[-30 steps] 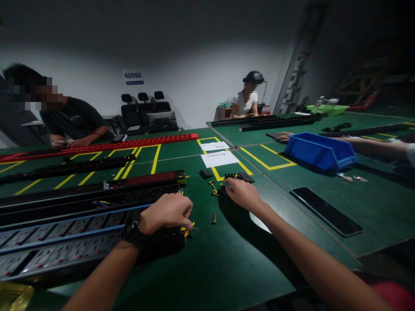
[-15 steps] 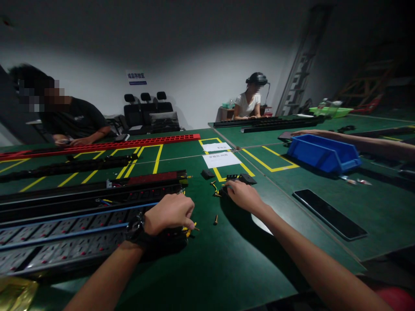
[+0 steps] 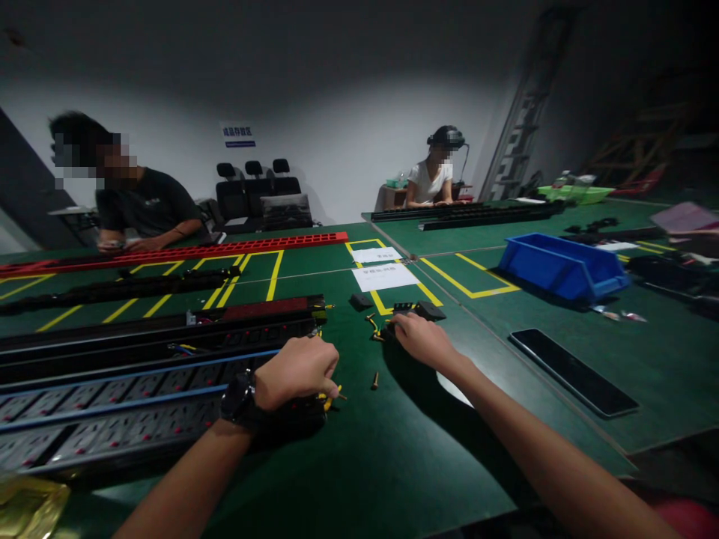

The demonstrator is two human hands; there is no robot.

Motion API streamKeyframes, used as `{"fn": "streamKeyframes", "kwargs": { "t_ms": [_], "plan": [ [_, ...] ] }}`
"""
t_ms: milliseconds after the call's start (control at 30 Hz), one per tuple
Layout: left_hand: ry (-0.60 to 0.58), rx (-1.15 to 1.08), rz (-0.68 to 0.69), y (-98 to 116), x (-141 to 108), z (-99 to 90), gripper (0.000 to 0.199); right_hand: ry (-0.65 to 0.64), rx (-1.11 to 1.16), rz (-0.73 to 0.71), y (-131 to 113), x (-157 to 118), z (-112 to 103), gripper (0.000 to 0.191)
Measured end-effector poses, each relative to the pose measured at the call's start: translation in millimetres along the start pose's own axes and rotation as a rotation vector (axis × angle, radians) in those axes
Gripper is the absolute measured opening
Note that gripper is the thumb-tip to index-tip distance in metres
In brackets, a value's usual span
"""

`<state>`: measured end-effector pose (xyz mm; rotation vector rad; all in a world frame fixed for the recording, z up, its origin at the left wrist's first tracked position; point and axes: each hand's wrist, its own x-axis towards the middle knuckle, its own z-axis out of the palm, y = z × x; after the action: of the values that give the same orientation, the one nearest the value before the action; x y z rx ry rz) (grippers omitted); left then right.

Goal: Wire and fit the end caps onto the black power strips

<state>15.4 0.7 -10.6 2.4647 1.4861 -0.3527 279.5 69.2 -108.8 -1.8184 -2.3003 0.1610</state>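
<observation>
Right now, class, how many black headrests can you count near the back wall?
3, in a row atop the seats: the left headrest, the middle headrest and the right headrest. Others could be hidden behind the person at left.

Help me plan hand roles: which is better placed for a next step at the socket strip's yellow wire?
Probably the left hand: it is by the yellow wire, while the right hand is farther off, by a small black block.

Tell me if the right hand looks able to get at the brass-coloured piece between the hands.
Probably yes: the brass-coloured piece lies uncovered on the tabletop, near the right hand, with nothing visible blocking the way. The hand is at small dark parts, so may have to leave those.
</observation>
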Motion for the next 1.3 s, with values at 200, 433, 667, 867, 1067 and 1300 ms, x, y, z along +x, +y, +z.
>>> {"fn": "streamKeyframes", "kwargs": {
  "t_ms": [200,433,667,867,1067,1300],
  "plan": [
    [-0.031,0.016,0.047,-6.0,1.9,-0.5,0.026,0.008,0.01,0.007,-1.0,-0.4,-4.6,0.039],
    [-0.039,0.016,0.155,-4.3,-1.3,-5.1,0.009,0.265,-0.064,0.084,26.5,10.4,-14.6,0.046],
    [-0.03,0.002,0.205,0.5,-2.8,-4.8,0.006,0.13,-0.12,-0.062,38.2,20.6,3.5,0.056],
    [-0.055,-0.053,0.205,-5.4,-0.7,-5.9,0.007,0.175,-0.175,0.002,35.7,21.5,3.3,0.038],
    [-0.066,-0.11,0.252,-15.3,6.1,-0.4,0.009,0.217,0.017,0.064,40.3,24.0,0.3,0.035],
    [-0.067,-0.11,0.253,-15.4,6.3,-1.5,0.009,0.252,0.69,0.086,21.7,21.8,-13.9,0.033]
  ]
}}
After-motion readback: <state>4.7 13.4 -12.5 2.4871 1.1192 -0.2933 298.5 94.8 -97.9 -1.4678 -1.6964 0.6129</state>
